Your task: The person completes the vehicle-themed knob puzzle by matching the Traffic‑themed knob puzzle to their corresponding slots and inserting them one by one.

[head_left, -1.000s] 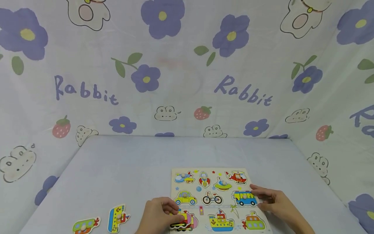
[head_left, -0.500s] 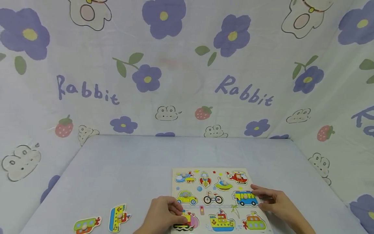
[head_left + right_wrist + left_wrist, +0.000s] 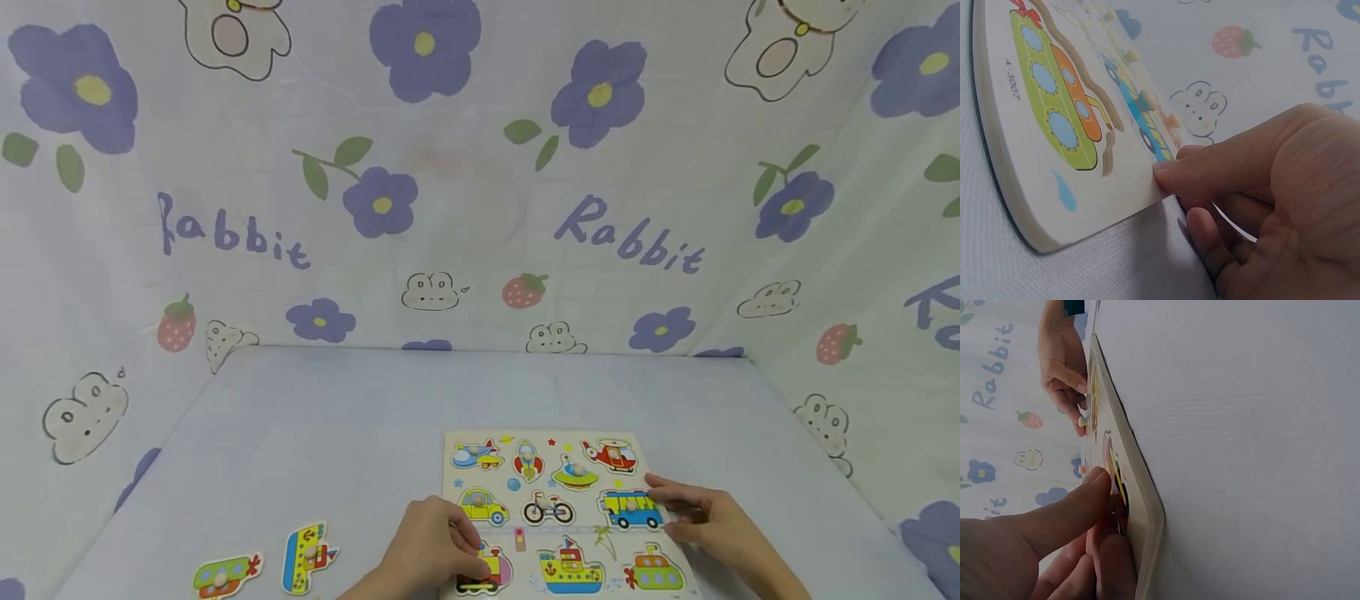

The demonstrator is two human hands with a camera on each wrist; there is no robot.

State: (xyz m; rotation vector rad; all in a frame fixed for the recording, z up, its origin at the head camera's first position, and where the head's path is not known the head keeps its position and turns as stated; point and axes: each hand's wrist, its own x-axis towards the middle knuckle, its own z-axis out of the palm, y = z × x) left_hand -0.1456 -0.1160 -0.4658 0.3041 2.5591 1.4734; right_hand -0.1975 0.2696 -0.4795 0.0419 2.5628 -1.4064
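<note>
My left hand (image 3: pixel 435 542) pinches a knobbed train puzzle piece (image 3: pixel 495 560) between thumb and fingers. The piece lies at the train-shaped recess in the lower left of the wooden puzzle board (image 3: pixel 525 579); fingers hide its knob, and I cannot tell if it sits flush. On the board's right edge, my right hand (image 3: pixel 712 521) holds on beside the bus piece (image 3: pixel 632 509), its thumb on top in the right wrist view. Recesses with a printed ship (image 3: pixel 570 571) and submarine (image 3: pixel 1047 87) show in the bottom row.
Left of the board lie a loose submarine piece (image 3: pixel 227 577) and a loose ship piece (image 3: pixel 305 558). Plane (image 3: pixel 477 455), rocket (image 3: pixel 528 461), flying saucer (image 3: pixel 574 474), helicopter (image 3: pixel 611 456), car (image 3: pixel 482 506) and bicycle (image 3: pixel 548 507) pieces sit in the board. Patterned cloth walls surround the table.
My left hand has shifted right with the train piece, which now covers most of the printed train beneath it. The right hand keeps its place on the board's edge.
</note>
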